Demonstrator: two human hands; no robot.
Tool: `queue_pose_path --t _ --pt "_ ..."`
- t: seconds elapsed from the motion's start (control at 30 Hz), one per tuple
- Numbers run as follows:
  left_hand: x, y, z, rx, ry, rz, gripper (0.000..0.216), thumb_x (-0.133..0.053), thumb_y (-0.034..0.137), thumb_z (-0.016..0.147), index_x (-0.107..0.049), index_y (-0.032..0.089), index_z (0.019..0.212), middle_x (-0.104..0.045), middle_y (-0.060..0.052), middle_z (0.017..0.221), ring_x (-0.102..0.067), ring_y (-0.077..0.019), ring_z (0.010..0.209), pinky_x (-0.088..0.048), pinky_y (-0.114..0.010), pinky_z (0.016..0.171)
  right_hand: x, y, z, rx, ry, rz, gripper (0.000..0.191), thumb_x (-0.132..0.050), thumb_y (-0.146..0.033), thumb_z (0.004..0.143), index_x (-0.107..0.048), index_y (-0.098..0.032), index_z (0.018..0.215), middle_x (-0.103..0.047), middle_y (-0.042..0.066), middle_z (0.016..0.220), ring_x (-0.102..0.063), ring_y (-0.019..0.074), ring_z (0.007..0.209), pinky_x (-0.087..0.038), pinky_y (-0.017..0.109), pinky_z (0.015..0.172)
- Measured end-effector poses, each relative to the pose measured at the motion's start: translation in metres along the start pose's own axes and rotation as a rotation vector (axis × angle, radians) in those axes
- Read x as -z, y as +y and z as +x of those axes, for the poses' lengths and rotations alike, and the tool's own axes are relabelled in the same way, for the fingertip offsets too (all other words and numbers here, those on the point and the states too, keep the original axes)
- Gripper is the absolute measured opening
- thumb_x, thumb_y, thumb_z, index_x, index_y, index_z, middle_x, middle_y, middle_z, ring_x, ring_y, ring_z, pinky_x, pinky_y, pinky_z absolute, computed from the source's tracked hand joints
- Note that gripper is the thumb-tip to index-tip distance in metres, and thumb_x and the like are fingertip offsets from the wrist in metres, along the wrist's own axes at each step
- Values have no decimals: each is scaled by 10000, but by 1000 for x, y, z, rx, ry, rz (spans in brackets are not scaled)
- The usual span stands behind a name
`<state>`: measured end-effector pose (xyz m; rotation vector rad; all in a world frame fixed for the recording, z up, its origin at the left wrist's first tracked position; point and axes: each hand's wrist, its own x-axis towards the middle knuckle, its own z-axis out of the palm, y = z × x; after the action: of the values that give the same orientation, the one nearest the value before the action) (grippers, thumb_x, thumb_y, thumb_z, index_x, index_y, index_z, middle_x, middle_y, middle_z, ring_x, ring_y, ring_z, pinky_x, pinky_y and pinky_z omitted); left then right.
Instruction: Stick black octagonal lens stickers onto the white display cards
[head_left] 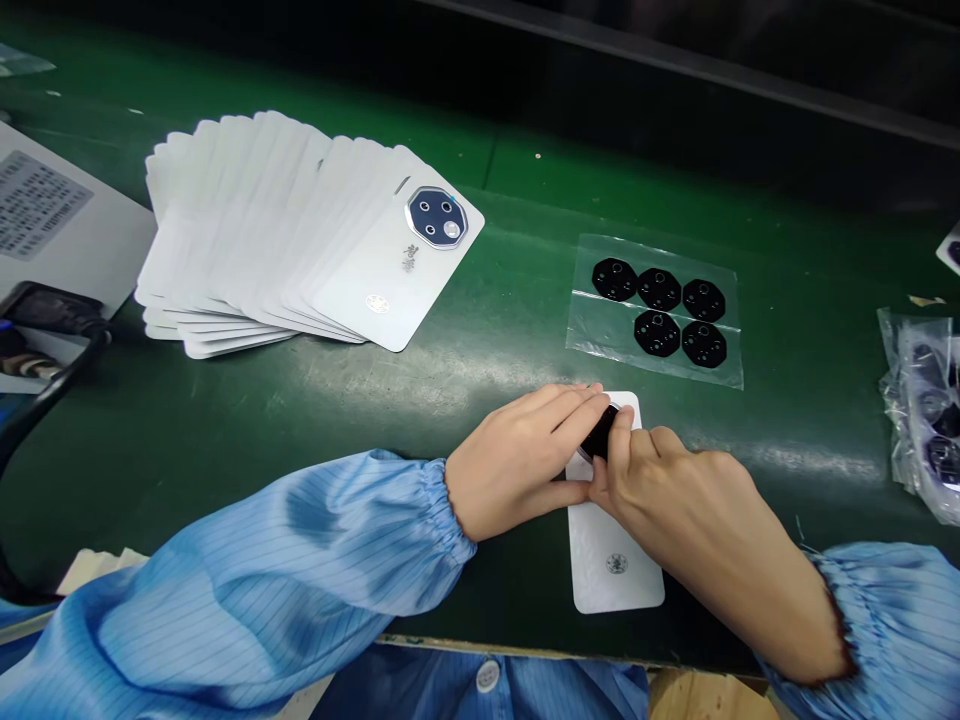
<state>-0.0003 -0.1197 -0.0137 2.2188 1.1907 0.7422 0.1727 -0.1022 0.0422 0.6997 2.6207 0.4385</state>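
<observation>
A white phone back cover (616,575) with a small round emblem lies near the front edge of the bench. Over its camera ring sits a black octagonal sticker (599,435), partly hidden by fingers. My left hand (525,455) is closed against the cover's upper left side, fingertips at the ring and thumb lower down. From the right, my right hand (671,485) curls its fingers onto the sticker, thumb and index finger at its edge. Above my hands, a clear film sheet (585,335) carries several more black octagonal stickers (658,289).
A fanned stack of white phone back covers (300,230) lies at the left, the top one with a dark blue camera plate (436,218). A plastic bag (926,430) of dark parts is at the right edge. Black cables (64,310) and a labelled white sheet (90,235) lie far left.
</observation>
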Motion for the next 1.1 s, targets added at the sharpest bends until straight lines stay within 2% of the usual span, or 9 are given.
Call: queue_pose_path --t 0.13,0.33,0.57,0.67,0.73,0.8,0.9,0.97,1.1 --pt "0 0 0 15 13 -21 562 -592 305 864 -412 35 1322 -521 -156 1330 -440 -236 1267 -413 -378 1078 -4 0 -2 -23 33 31 314 -542 -103 822 -654 33 1082 -544 88 632 -501 192 525 -84 302 414" --pt "-2 4 0 79 83 -15 457 -585 282 844 -467 82 1237 -492 -172 1284 -500 -257 1183 -501 -406 953 -8 1 -3 -95 88 57 385 -466 -209 915 -616 84 1115 -550 90 615 -521 188 522 -117 306 406" --pt "-7 10 4 137 94 45 384 -598 229 844 -506 119 1201 -544 -102 1215 -522 -222 1093 -486 -366 930 -10 5 -7 -210 156 198 441 -458 -316 948 -618 68 1098 -539 68 569 -550 193 521 -165 300 440" --pt "-8 10 6 144 100 34 360 -599 222 855 -510 125 1190 -553 -90 1194 -519 -209 1079 -473 -351 932 -18 21 -12 -173 153 333 545 -375 -452 984 -604 19 1134 -586 75 625 -575 206 566 -203 303 451" --pt "-8 11 7 147 106 31 367 -614 278 860 -513 130 1180 -563 -87 1175 -521 -208 1068 -472 -353 924 -29 39 -16 -106 122 493 602 -371 -560 962 -560 -52 1224 -617 50 675 -579 195 584 -251 289 469" --pt "-8 11 8 157 105 32 392 -632 334 851 -518 135 1169 -570 -83 1161 -522 -207 1056 -473 -354 909 -42 57 -20 -60 80 609 673 -471 -605 907 -438 -113 1365 -627 17 704 -575 181 597 -293 267 493" --pt "-8 12 9 183 91 30 406 -659 325 833 -521 138 1166 -564 -78 1165 -515 -200 1062 -468 -347 908 -58 71 -23 -72 49 648 871 -592 -606 834 -248 -128 1476 -608 -8 680 -554 177 590 -298 249 496" --pt "-6 14 9 199 89 19 404 -666 287 827 -519 135 1171 -553 -79 1176 -503 -194 1090 -453 -344 941 -62 69 -23 -79 57 651 899 -594 -617 826 -227 -128 1486 -607 -8 675 -545 174 579 -285 247 489" --pt "-3 19 9 241 70 -29 420 -656 224 831 -496 142 1210 -516 -82 1210 -478 -178 1145 -426 -327 993 -63 56 -23 -92 120 658 832 -558 -627 843 -302 -131 1460 -640 15 739 -569 172 617 -259 256 483"
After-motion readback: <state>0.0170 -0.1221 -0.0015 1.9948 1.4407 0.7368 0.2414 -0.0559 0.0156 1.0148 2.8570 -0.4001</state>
